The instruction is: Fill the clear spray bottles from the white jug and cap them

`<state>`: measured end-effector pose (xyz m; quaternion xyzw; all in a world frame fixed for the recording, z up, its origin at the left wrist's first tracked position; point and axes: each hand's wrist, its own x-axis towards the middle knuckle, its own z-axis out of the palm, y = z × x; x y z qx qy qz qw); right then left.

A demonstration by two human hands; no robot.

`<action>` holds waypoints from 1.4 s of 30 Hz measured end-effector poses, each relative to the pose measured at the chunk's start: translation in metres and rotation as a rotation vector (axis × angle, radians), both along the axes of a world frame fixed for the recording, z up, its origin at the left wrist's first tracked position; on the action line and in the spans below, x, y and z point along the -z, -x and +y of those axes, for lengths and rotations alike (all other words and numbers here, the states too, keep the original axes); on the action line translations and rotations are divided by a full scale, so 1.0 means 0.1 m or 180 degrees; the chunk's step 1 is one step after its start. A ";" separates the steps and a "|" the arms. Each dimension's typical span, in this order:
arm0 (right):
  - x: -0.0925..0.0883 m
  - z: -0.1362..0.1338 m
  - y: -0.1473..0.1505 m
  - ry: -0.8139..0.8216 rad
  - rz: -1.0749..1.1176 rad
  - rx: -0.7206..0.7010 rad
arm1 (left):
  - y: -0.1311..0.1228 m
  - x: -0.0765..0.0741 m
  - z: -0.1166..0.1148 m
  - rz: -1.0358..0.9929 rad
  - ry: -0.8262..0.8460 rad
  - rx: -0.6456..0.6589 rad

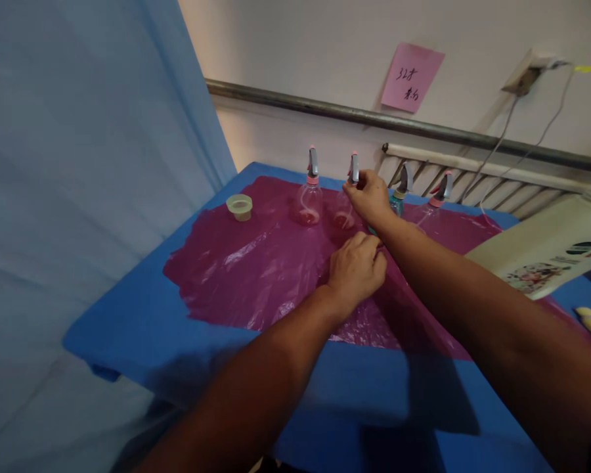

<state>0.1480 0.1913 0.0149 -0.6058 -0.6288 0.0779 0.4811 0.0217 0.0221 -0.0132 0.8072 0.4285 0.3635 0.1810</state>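
Spray bottle [343,218] is being pinched at the neck by the right hand [370,196]; over purple sheet [246,269], the left hand [356,267] is curled, its grip not discernible.

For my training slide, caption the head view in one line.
Right hand at the neck of a spray bottle, left hand nearer the camera over purple plastic sheeting.

Handwriting [406,84] in dark ink, at one o'clock: pink paper sheet [418,60] on the wall [295,39]; upper line, "32" followed by a character resembling 才; lower line, not securely legible. Printed label [536,276], at three o'clock: on pale jug [517,243]; lettering too small to read.
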 end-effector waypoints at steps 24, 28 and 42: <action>0.19 -1.92 -0.45 -0.0535 0.1200 -0.0571 | 0.01 -0.05 0.03 -0.0306 -0.0056 0.0548; 0.23 -1.91 -0.40 -0.0579 0.1208 -0.0484 | 0.00 -0.06 0.03 -0.0347 -0.0040 0.0405; 0.27 -1.94 -0.39 -0.0682 0.0871 -0.0424 | -0.05 -0.06 0.00 -0.0527 0.0096 0.0253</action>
